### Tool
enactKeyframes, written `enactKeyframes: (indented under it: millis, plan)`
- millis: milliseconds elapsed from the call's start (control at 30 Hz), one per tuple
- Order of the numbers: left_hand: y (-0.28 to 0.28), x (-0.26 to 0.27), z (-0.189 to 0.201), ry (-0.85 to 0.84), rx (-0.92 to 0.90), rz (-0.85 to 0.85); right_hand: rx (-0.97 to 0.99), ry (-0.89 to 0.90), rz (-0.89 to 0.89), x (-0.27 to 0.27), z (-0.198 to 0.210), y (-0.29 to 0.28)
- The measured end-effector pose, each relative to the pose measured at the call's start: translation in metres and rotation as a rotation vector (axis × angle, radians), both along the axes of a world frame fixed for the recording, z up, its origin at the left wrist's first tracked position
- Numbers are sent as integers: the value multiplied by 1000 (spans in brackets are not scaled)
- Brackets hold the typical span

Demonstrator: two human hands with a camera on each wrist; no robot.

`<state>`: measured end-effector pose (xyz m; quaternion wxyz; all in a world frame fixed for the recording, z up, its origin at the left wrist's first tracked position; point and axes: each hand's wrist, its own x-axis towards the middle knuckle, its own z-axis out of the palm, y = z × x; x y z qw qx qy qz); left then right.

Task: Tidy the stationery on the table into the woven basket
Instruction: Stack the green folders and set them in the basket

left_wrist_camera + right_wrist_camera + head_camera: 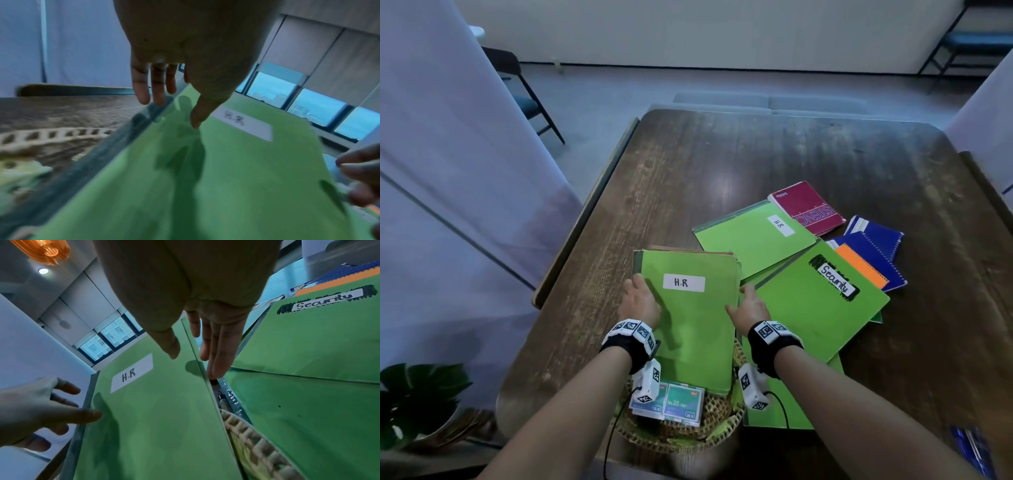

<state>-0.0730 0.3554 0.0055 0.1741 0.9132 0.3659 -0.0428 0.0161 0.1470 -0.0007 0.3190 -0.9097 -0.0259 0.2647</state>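
A green folder labelled H.R (695, 325) stands tilted, its lower end inside the woven basket (722, 431) at the table's near edge. My left hand (640, 298) is at the folder's left edge. In the left wrist view its thumb tip touches the cover (236, 178) and its straight fingers (144, 91) hang past the edge. My right hand (750, 305) is at the right edge. There the straight fingers (218, 353) lie along the folder's side (164, 426) and the thumb hovers just above the cover. Teal packs (683, 404) lie in the basket.
On the dark wooden table (722, 164) to the right lie a green Security folder (815, 305), another H.R folder (753, 240), a red steno notebook (808, 209), blue notebooks (876, 246) and an orange one (863, 265). A potted plant (417, 394) stands low left.
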Motion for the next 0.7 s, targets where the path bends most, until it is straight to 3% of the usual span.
enactKeyframes:
  millis: [333, 533, 700]
  plan:
    - [-96, 60, 14, -106, -492, -409, -1, 46, -44, 37, 12, -65]
    - [-157, 106, 7, -69, -583, -504, -122, 107, -101, 66, 12, -135]
    - [-194, 144, -6, 20, -532, -557, -244, 228, -147, 89, 3, -188]
